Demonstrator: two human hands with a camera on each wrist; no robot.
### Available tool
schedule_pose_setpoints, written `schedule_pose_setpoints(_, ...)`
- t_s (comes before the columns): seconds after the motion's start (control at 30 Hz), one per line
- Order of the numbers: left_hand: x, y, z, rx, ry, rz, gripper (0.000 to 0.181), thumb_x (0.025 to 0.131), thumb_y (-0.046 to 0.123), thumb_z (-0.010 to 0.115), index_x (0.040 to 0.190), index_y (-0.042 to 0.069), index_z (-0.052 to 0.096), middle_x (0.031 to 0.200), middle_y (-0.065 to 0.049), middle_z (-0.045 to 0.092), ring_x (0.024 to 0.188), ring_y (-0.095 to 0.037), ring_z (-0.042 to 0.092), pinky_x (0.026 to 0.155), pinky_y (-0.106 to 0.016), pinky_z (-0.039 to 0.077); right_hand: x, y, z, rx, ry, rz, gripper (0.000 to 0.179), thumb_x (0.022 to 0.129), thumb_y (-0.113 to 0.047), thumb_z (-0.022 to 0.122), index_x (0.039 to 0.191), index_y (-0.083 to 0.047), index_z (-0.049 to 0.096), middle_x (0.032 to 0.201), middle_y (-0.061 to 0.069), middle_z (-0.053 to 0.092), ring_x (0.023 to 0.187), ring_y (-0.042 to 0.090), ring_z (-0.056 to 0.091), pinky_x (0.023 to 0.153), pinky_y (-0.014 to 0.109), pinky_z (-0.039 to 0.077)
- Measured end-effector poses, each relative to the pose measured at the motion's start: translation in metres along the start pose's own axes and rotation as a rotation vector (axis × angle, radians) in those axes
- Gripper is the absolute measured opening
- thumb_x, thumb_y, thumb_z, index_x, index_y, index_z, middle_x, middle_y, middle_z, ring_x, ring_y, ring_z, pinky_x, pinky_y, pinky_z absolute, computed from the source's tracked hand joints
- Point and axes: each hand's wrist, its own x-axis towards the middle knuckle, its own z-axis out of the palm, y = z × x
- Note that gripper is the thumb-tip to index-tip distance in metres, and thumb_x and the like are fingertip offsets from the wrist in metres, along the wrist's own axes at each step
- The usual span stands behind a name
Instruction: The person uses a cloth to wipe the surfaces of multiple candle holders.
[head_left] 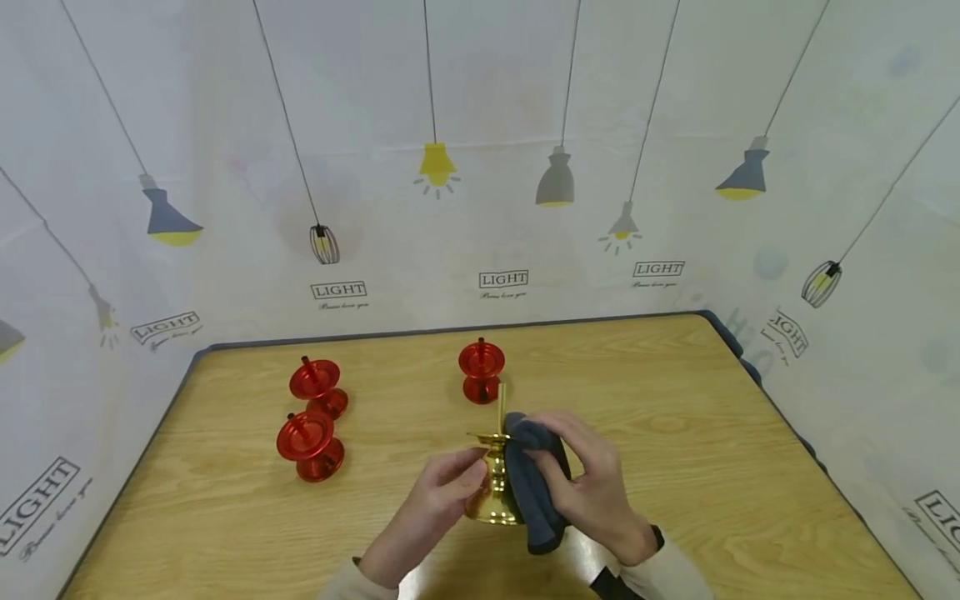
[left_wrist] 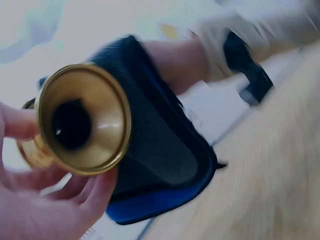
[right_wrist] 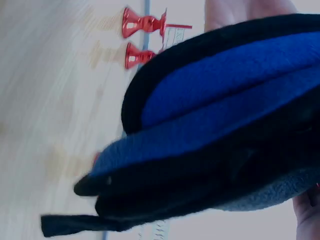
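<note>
A gold metal candle holder (head_left: 495, 492), with a flared foot, a dish and a thin upright stem on top, is held up over the table's near side. My left hand (head_left: 447, 492) grips its waist from the left; the left wrist view looks into its hollow foot (left_wrist: 107, 132). In my right hand (head_left: 592, 479) is a folded dark blue cloth (head_left: 538, 483), pressed against the holder's right side. The right wrist view shows the cloth's bright blue face (right_wrist: 225, 85) and black edging, which hide most of the fingers there.
Beyond the hands stands a red candle holder (head_left: 482, 371). Two more, a far one (head_left: 315, 381) and a nearer one (head_left: 309, 446), stand close together on the left. A light wood table (head_left: 675, 400) carries them all. White sheeting (head_left: 495, 225) printed with lamps surrounds its far and side edges.
</note>
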Motion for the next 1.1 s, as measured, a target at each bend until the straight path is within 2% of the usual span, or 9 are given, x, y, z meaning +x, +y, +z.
schedule_pose_setpoints(0.13,0.0,0.005,0.011,0.256,0.19,-0.003,0.043,0.097,0.021,0.07,0.128,-0.007,0.061,0.112,-0.012,0.07,0.096,-0.01,0.067,0.081,-0.023,0.055,0.005,0.002,0.001,-0.054,0.01,-0.098,0.021,0.1,-0.015,0.065,0.112,0.002,0.069,0.102,0.016,0.071,0.095,0.023,0.069,0.095,0.019,0.052)
schedule_pose_setpoints(0.23,0.002,0.007,0.014,0.304,0.27,-0.015,0.04,0.093,0.02,0.075,0.122,-0.006,0.066,0.105,-0.015,0.071,0.089,-0.013,0.068,0.076,-0.024,0.057,0.007,0.001,0.003,-0.07,0.017,-0.139,0.023,0.101,-0.018,0.063,0.11,0.003,0.069,0.101,0.015,0.072,0.093,0.024,0.069,0.095,0.02,0.052)
schedule_pose_setpoints(0.33,0.002,0.007,0.01,0.274,0.276,-0.034,0.041,0.093,0.022,0.075,0.121,-0.007,0.067,0.097,-0.007,0.071,0.085,-0.01,0.066,0.072,-0.022,0.054,0.007,-0.001,0.004,-0.053,0.022,-0.137,0.022,0.1,-0.017,0.064,0.11,0.003,0.069,0.101,0.015,0.072,0.092,0.024,0.069,0.095,0.021,0.052)
schedule_pose_setpoints(0.43,0.002,0.004,0.004,0.169,0.178,-0.029,0.041,0.097,0.024,0.07,0.125,-0.006,0.065,0.097,0.001,0.071,0.084,-0.007,0.064,0.071,-0.021,0.052,0.005,-0.002,0.004,-0.02,0.027,-0.107,0.021,0.099,-0.015,0.066,0.112,0.002,0.069,0.102,0.016,0.072,0.095,0.022,0.07,0.095,0.021,0.053)
schedule_pose_setpoints(0.63,0.003,-0.005,-0.004,-0.192,-0.162,0.011,0.024,0.107,0.022,0.052,0.119,0.011,0.07,0.099,0.008,0.071,0.088,-0.004,0.066,0.079,-0.023,0.056,0.0,-0.003,0.002,0.122,0.021,0.032,0.031,0.088,0.008,0.071,0.118,0.002,0.068,0.106,0.018,0.072,0.102,0.016,0.07,0.092,0.022,0.055)
schedule_pose_setpoints(0.73,0.002,-0.005,-0.006,-0.214,-0.214,-0.002,0.026,0.108,0.02,0.047,0.117,0.01,0.068,0.099,0.008,0.07,0.088,-0.003,0.065,0.081,-0.023,0.055,-0.002,-0.002,0.002,0.139,0.011,0.065,0.037,0.084,0.015,0.071,0.118,0.001,0.068,0.107,0.018,0.072,0.102,0.015,0.07,0.091,0.022,0.055)
schedule_pose_setpoints(0.9,0.001,0.001,0.004,0.094,0.027,-0.008,0.039,0.104,0.022,0.059,0.129,-0.009,0.059,0.105,0.002,0.068,0.091,-0.006,0.063,0.077,-0.021,0.053,-0.001,0.0,0.0,0.001,0.013,-0.025,0.021,0.095,-0.005,0.069,0.115,0.0,0.069,0.104,0.015,0.072,0.098,0.019,0.07,0.093,0.02,0.053)
schedule_pose_setpoints(1.0,0.001,0.005,0.013,0.254,0.19,-0.01,0.045,0.097,0.024,0.071,0.124,-0.011,0.061,0.104,-0.009,0.07,0.089,-0.009,0.066,0.074,-0.022,0.054,0.003,-0.001,0.001,-0.062,0.025,-0.121,0.022,0.1,-0.015,0.064,0.112,0.003,0.069,0.102,0.016,0.072,0.094,0.023,0.07,0.095,0.021,0.052)
schedule_pose_setpoints(1.1,0.001,0.006,0.015,0.299,0.235,0.016,0.041,0.094,0.022,0.074,0.119,-0.01,0.065,0.1,-0.014,0.072,0.085,-0.01,0.068,0.072,-0.023,0.055,0.007,-0.004,0.002,-0.077,0.033,-0.187,0.022,0.101,-0.016,0.063,0.108,0.005,0.069,0.1,0.016,0.071,0.092,0.025,0.069,0.097,0.023,0.052)
